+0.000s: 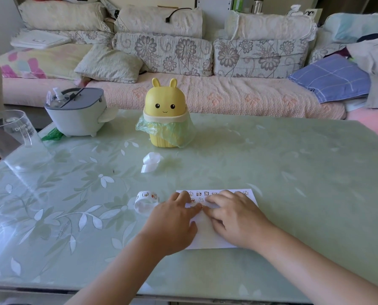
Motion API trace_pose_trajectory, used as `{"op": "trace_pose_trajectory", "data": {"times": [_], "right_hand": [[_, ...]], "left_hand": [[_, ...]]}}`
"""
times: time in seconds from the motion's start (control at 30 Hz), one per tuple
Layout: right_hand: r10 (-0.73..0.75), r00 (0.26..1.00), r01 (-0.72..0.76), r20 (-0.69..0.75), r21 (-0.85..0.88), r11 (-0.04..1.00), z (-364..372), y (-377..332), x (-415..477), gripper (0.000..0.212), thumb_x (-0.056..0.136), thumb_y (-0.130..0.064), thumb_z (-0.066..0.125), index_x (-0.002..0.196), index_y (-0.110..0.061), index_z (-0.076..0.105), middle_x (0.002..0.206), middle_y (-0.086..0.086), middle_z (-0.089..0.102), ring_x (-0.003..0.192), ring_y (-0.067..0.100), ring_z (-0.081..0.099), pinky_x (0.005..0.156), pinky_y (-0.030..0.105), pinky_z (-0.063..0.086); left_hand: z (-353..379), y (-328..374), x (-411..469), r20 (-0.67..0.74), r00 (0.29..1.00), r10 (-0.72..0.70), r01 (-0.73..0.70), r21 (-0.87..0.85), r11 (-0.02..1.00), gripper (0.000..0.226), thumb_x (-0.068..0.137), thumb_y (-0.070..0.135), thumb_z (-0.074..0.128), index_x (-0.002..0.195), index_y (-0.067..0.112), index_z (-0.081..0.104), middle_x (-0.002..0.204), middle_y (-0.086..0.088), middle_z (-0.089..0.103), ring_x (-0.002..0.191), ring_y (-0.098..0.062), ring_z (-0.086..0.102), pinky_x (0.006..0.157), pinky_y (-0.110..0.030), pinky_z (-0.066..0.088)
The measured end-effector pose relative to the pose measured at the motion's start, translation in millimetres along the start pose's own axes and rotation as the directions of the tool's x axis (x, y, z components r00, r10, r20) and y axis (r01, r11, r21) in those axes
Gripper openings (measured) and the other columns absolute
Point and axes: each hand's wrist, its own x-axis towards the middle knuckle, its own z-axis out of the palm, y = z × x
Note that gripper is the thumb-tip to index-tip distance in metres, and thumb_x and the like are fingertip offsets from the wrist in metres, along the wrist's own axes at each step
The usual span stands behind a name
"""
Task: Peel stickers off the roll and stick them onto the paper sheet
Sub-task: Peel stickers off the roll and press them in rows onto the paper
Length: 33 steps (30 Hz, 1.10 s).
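Note:
A white paper sheet (207,227) lies on the table in front of me, with rows of small cartoon stickers (206,193) along its far edge. Both hands rest flat on it. My left hand (172,223) covers its left side and my right hand (234,219) its right side, fingertips meeting at a small sticker (202,208) in the second row. The sticker roll (147,200) stands on the table just left of the sheet, touched by neither hand. Whether either hand pinches the small sticker I cannot tell.
A curl of white backing strip (150,161) lies beyond the roll. A yellow bunny-shaped bin (164,115) with a green bag stands at the far middle, a grey container (75,111) far left, a clear glass cup (14,137) at the left edge. A sofa stands beyond the table (293,172).

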Motion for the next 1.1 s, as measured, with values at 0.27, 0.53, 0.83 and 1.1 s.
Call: {"op": "trace_pose_trajectory", "data": {"times": [0.27,0.53,0.83,1.1], "right_hand": [[0.07,0.997,-0.071,0.019,0.062,0.996,-0.7,-7.1,1.8,0.041,0.078,-0.03,0.038,0.108,-0.024,0.066,0.106,-0.007,0.063,0.096,0.022,0.059,0.074,0.037,0.05],[0.057,0.998,-0.059,0.021,0.078,0.995,0.3,-9.3,-2.3,0.046,0.081,-0.026,0.039,0.111,-0.025,0.073,0.11,0.004,0.065,0.095,0.03,0.062,0.071,0.042,0.054],[0.183,0.982,-0.19,0.056,0.21,0.959,-8.6,-9.7,-3.8,0.041,0.083,-0.025,0.05,0.119,-0.023,0.069,0.12,-0.006,0.065,0.113,0.022,0.057,0.09,0.04,0.048],[0.12,0.993,-0.118,-0.017,0.11,0.987,-3.5,-4.2,1.9,0.04,0.08,-0.029,0.04,0.09,-0.028,0.079,0.093,-0.006,0.066,0.082,0.023,0.063,0.068,0.033,0.044]], "left_hand": [[-0.5,-16.6,-2.0,0.003,0.997,0.083,-0.082,-0.111,0.99,0.046,0.082,0.049,0.037,0.119,0.047,0.064,0.118,0.0,0.058,0.102,-0.021,0.059,0.064,-0.033,0.055],[5.5,-5.4,-5.9,-0.011,1.0,-0.023,0.022,-0.083,0.996,0.055,0.086,0.054,0.031,0.131,0.028,0.05,0.127,0.007,0.048,0.111,-0.017,0.051,0.078,-0.036,0.052],[8.4,-1.4,-5.1,-0.033,0.999,0.015,-0.014,0.015,1.0,0.059,0.089,0.056,0.027,0.142,0.038,0.045,0.13,-0.002,0.047,0.117,-0.022,0.049,0.074,-0.034,0.051],[4.8,-4.7,-6.7,-0.093,0.996,-0.014,0.001,-0.139,0.99,0.041,0.088,0.044,0.045,0.124,0.036,0.063,0.127,0.006,0.056,0.116,-0.016,0.053,0.074,-0.035,0.054]]}}
